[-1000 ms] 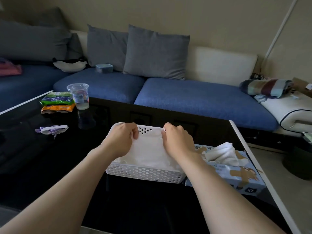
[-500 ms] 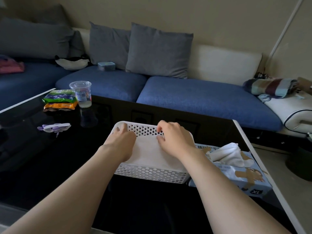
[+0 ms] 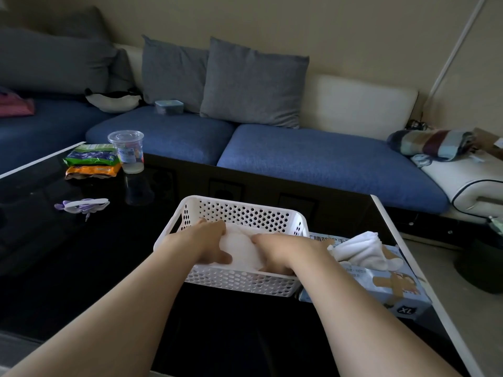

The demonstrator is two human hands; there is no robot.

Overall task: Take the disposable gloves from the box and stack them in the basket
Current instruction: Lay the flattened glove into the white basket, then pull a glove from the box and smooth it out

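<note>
Head view: the left hand [image 3: 204,242] lies with straight fingers and a splayed thumb flat on a white disposable glove [image 3: 241,250] inside the white perforated basket [image 3: 245,213]. The right hand [image 3: 283,250] presses the same glove, fingers together, pointing left. Both wrists cross the near rim. The glove box [image 3: 381,287] sits just beside the basket's right wall, gloves [image 3: 359,248] bunched from its opening, near the black table's [image 3: 68,268] white right edge. Leftward, tabletop runs to a purple-and-white object [image 3: 81,206], well apart.
</note>
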